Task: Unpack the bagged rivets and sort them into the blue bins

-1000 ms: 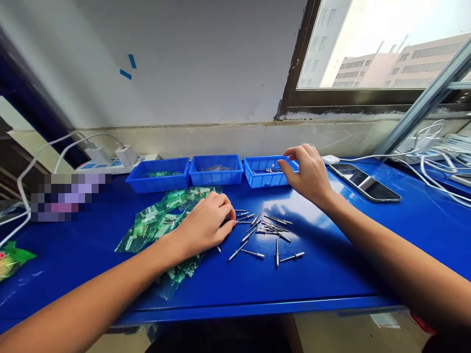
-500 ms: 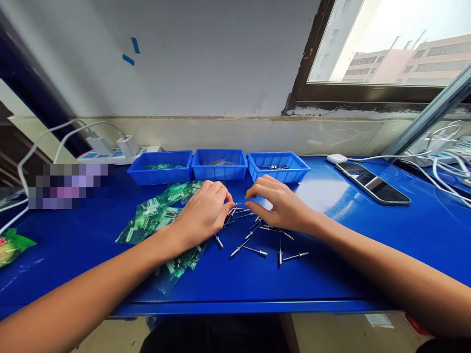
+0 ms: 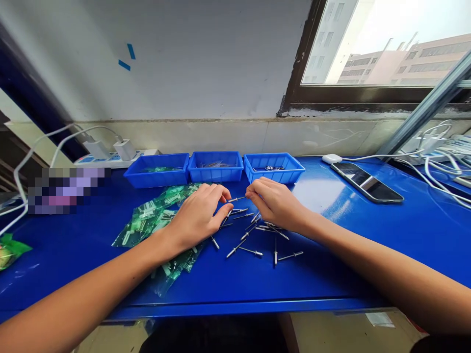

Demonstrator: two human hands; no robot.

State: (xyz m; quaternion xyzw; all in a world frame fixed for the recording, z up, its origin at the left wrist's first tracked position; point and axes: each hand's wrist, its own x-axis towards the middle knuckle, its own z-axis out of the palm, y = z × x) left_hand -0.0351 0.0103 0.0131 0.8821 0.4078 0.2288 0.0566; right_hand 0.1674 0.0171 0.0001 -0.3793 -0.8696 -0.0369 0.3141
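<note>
My right hand (image 3: 274,203) pinches one end of a silver blind rivet (image 3: 237,199) between thumb and fingertips. The rivet's other end points left, close to my left hand (image 3: 198,213), whose thumb and index finger are parted around that side. Below both hands, several loose blind rivets (image 3: 251,252) lie scattered on the blue table (image 3: 294,287). Beneath my left hand and forearm are green-tinted clear bags (image 3: 147,215) with small pale pieces inside; part of them is covered by the arm.
Along the wall stand three blue bins: the left bin (image 3: 158,179) holds green bags, the middle bin (image 3: 216,174) thin pieces, the right bin (image 3: 274,174) some rivets. A phone (image 3: 366,182), a white earbud case (image 3: 331,159) and a power strip (image 3: 142,158) with cables lie around them.
The rivet has passed from my left fingers to my right. My left thumb and index finger have come apart, while my right fingertips have closed. The view has shifted slightly.
</note>
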